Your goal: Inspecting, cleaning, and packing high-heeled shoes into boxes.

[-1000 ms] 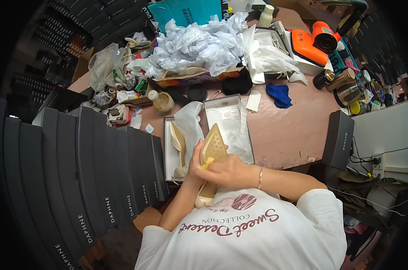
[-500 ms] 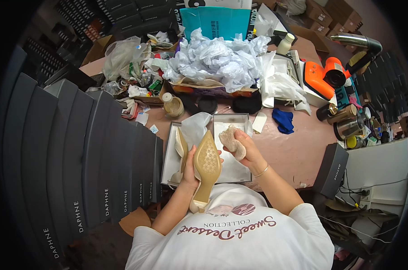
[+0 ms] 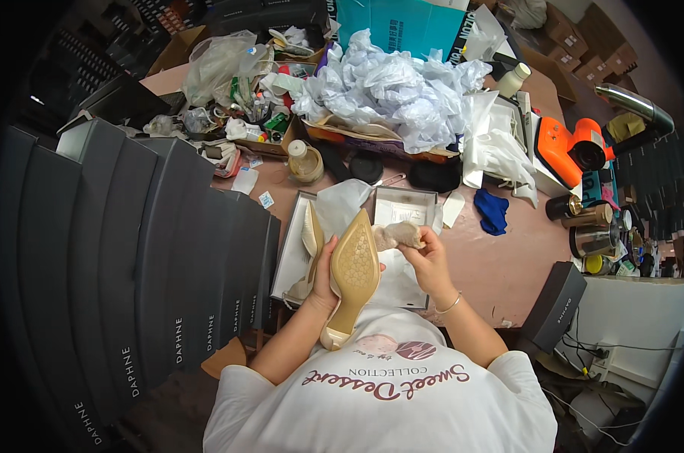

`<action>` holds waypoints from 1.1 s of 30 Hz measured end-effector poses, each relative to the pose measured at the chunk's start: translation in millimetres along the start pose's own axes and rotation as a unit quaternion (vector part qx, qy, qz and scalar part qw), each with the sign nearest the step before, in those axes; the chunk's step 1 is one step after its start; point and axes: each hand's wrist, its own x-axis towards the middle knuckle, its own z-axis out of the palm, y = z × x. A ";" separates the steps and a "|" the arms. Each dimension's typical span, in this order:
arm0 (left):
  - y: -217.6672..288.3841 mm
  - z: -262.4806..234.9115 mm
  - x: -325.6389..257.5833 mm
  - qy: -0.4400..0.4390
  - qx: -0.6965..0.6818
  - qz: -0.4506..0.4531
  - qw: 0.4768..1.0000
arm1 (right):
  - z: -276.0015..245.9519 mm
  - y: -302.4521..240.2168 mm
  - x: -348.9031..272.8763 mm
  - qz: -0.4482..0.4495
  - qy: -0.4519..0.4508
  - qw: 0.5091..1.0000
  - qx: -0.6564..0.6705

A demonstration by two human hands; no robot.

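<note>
left hand (image 3: 325, 282): fingers wrapped round tan shoe (image 3: 355, 260) | shoe: before white shirt (image 3: 387, 404), sole up, pointed toe, patterned forefoot, smooth arch | crumpled beige cloth (image 3: 399, 235): just beside sole | right hand (image 3: 430, 264): fingers pinched on cloth

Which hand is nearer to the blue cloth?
Right. The right hand is left of the blue cloth and nearer the body; the left hand is farther left, holding the shoe.

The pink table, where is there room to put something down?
Bare tabletop shows below the blue cloth, between the right hand and the dark box. It's crowded at the back, around the crumpled paper and plastic bag.
</note>
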 end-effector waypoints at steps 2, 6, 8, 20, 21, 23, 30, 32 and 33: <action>1.2 -0.5 0.1 -0.003 0.023 0.004 1.000 | -6.5 1.9 -10.3 0.041 -0.044 0.998 -0.033; -1.7 9.9 -2.4 0.054 0.026 0.012 0.998 | -13.9 -9.8 -26.4 0.167 -0.164 0.969 -0.077; -1.3 6.7 -2.8 0.036 0.038 0.005 0.999 | -20.1 -15.6 -27.9 0.158 -0.208 0.965 -0.013; -10.0 8.2 -12.6 0.011 0.053 -0.006 0.999 | -13.9 -4.0 -22.6 0.174 -0.216 0.948 0.156; -11.0 8.2 -12.6 0.017 0.049 -0.004 0.999 | -13.2 -4.2 -23.8 0.168 -0.213 0.951 0.149; -7.9 0.7 -13.5 -0.020 0.048 -0.014 0.999 | -10.6 -9.5 -26.0 0.156 -0.206 0.956 0.136; -1.6 -3.5 -9.3 -0.027 0.033 -0.006 0.999 | -5.6 -16.5 -19.0 0.183 -0.157 0.953 0.181; -0.2 -2.7 -10.3 0.000 0.001 0.020 1.000 | -16.1 -7.6 -6.2 0.209 -0.139 0.926 0.283; 3.8 -1.6 -9.0 0.010 -0.011 0.036 0.999 | -17.1 -0.4 1.3 0.214 -0.122 0.924 0.294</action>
